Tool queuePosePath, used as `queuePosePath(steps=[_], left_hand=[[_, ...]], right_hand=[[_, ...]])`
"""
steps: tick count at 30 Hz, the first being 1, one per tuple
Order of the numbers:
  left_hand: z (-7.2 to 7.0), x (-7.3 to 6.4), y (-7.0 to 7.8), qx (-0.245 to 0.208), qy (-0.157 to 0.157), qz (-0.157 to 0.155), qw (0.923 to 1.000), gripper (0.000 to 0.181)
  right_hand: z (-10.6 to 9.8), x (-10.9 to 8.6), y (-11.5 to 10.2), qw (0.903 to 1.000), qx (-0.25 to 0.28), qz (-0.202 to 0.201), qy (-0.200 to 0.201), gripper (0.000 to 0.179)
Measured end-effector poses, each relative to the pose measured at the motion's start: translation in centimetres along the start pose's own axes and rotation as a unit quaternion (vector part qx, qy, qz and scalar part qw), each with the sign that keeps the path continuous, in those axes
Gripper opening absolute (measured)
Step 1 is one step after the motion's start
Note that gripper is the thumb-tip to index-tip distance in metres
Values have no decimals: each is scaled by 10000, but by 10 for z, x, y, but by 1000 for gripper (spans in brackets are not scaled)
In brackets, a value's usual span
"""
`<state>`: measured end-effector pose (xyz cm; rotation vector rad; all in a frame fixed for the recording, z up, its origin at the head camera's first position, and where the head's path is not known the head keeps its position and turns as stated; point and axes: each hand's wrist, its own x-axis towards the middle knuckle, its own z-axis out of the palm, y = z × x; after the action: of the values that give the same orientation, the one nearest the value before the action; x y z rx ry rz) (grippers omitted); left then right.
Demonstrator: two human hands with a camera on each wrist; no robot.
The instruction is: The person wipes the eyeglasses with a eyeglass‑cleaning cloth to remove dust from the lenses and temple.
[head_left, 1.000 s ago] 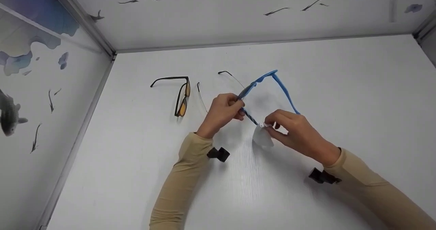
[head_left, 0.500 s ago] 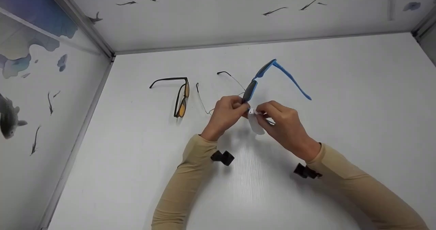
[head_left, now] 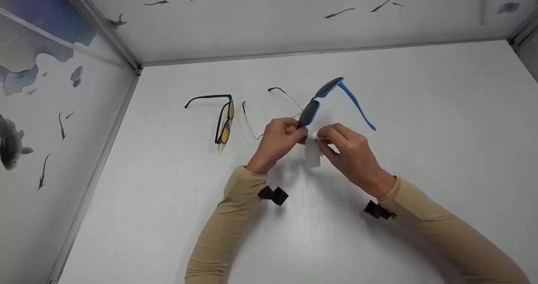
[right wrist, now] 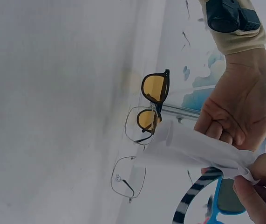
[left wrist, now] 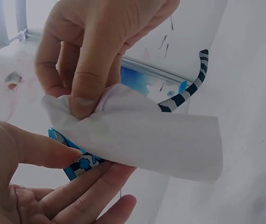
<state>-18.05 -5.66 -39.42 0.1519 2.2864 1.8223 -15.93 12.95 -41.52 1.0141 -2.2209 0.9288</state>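
Note:
Blue-framed sunglasses (head_left: 309, 112) with dark lenses are held above the table. My left hand (head_left: 280, 139) pinches them between thumb and fingers near one hinge. One temple (left wrist: 188, 93) has black and white stripes; the plain blue temple (head_left: 357, 101) points out to the right. My right hand (head_left: 351, 153) pinches a white cloth (left wrist: 156, 135) between thumb and fingers. In the left wrist view the cloth wraps over the striped temple beside the hinge, and its loose end hangs down. The part of the temple under the cloth is hidden.
Black-framed glasses with orange lenses (head_left: 226, 132) lie on the white table (head_left: 168, 216) at the left. Behind my left hand are thin wire-framed glasses (right wrist: 114, 175), partly hidden in the head view. Printed panels (head_left: 252, 23) stand along the back and left edges.
The right hand and cloth have moved left along the striped temple toward the left hand. The sunglasses have turned, showing their dark lenses more, and the plain temple has swung outward.

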Motion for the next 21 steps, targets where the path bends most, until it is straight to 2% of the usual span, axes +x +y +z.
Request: queuePosePath(steps=[8,12,21], left_hand=[[-17,-1,4,-183,-9,-17,9998,20],[-23,-3,6,-161,31,4,9999,23],[-33,-3,7,-146,334,-105,9993,24]], right_hand=[[-16,-17,12,9986,-305,190,-381,27],[-24,-25,20,9976,-482,352,-340,26],[-53,-30,31,9960,-412,764,-212,30]])
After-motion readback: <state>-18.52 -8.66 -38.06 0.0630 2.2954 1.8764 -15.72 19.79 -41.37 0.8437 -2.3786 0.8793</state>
